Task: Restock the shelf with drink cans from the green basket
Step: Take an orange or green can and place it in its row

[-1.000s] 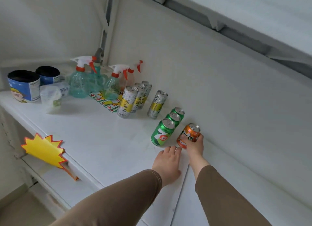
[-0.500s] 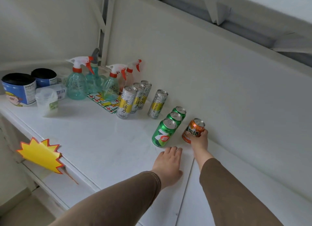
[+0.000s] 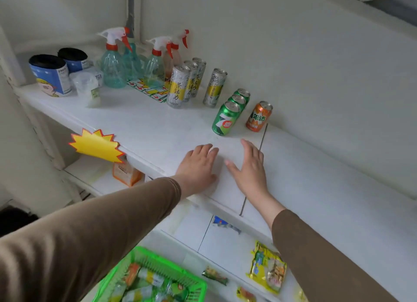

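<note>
An orange drink can [image 3: 258, 116] stands upright on the white shelf [image 3: 146, 125] near the back wall. To its left runs a row of three green cans [image 3: 228, 117], and further left stand several tall silver-and-yellow cans [image 3: 178, 87]. My right hand [image 3: 249, 166] hovers over the shelf in front of the orange can, fingers straight, holding nothing. My left hand [image 3: 198, 166] rests flat on the shelf beside it. The green basket [image 3: 158, 277] sits at the bottom with cans and packets inside.
Spray bottles [image 3: 115, 62], a plastic cup [image 3: 86, 87] and two blue tubs [image 3: 50, 74] fill the shelf's left end. A yellow starburst tag [image 3: 96, 144] hangs from the shelf edge. Snack packets [image 3: 267, 268] lie on the lower shelf. An orange box [image 3: 127, 173] stands below.
My right hand has let go of the orange can and pulled back toward the shelf's front. The can stands alone. The view has tilted down, bringing the basket in.
</note>
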Action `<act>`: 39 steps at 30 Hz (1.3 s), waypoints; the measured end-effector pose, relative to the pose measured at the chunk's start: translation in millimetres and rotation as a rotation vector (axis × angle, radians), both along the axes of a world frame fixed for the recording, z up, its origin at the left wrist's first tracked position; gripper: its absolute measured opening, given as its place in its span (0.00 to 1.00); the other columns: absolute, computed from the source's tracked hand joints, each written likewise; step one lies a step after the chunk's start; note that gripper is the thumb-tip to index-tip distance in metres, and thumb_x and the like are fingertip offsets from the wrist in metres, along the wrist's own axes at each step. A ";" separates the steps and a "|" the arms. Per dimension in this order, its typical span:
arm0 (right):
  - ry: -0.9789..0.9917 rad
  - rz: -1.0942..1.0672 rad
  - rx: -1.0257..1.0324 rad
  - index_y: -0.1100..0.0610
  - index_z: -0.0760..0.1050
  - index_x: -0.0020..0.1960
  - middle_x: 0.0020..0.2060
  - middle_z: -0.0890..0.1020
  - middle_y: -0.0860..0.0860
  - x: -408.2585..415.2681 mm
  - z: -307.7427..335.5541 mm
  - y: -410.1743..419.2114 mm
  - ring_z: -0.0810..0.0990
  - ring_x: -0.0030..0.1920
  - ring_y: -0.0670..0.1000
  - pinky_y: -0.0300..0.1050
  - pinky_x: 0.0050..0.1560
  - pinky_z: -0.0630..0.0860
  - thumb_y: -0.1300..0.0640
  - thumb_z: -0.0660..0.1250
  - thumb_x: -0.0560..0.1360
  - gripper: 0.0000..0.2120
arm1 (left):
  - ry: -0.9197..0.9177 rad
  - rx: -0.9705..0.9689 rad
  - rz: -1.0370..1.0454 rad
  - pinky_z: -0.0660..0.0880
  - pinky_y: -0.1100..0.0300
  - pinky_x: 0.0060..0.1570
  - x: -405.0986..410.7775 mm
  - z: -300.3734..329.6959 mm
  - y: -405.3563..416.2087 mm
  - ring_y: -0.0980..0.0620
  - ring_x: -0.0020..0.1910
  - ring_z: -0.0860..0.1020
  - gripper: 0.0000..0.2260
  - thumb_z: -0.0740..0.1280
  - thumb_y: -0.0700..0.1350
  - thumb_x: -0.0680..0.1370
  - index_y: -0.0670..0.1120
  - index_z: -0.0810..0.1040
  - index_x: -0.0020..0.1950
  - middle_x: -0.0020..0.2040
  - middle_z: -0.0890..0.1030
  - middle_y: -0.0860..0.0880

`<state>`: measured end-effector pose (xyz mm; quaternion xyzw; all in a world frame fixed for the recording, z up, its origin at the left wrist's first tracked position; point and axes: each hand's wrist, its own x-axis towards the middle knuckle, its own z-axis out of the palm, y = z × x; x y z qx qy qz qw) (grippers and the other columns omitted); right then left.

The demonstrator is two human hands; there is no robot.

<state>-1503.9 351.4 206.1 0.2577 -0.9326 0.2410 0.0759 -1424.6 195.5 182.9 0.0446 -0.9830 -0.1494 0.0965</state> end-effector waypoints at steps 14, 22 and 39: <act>0.184 0.288 0.140 0.55 0.63 0.77 0.78 0.62 0.54 237.4 -115.9 5.9 0.59 0.78 0.58 0.56 0.78 0.57 0.45 0.65 0.79 0.30 | 0.043 -0.017 0.052 0.60 0.45 0.72 252.8 -106.9 -5.9 0.42 0.76 0.58 0.37 0.70 0.55 0.73 0.46 0.60 0.77 0.77 0.60 0.44; -0.128 0.285 0.250 0.53 0.61 0.78 0.78 0.60 0.51 274.7 -291.6 41.5 0.59 0.77 0.55 0.49 0.78 0.55 0.46 0.66 0.79 0.31 | -0.217 0.017 0.145 0.58 0.46 0.74 313.8 -269.9 11.1 0.43 0.76 0.57 0.37 0.69 0.55 0.73 0.46 0.59 0.78 0.77 0.60 0.43; -0.618 0.162 0.527 0.56 0.59 0.78 0.73 0.69 0.55 268.2 -643.4 100.9 0.65 0.73 0.57 0.50 0.74 0.63 0.55 0.72 0.76 0.35 | -0.639 0.135 0.192 0.57 0.49 0.74 319.6 -586.9 62.4 0.43 0.76 0.56 0.37 0.65 0.56 0.77 0.47 0.50 0.80 0.77 0.57 0.44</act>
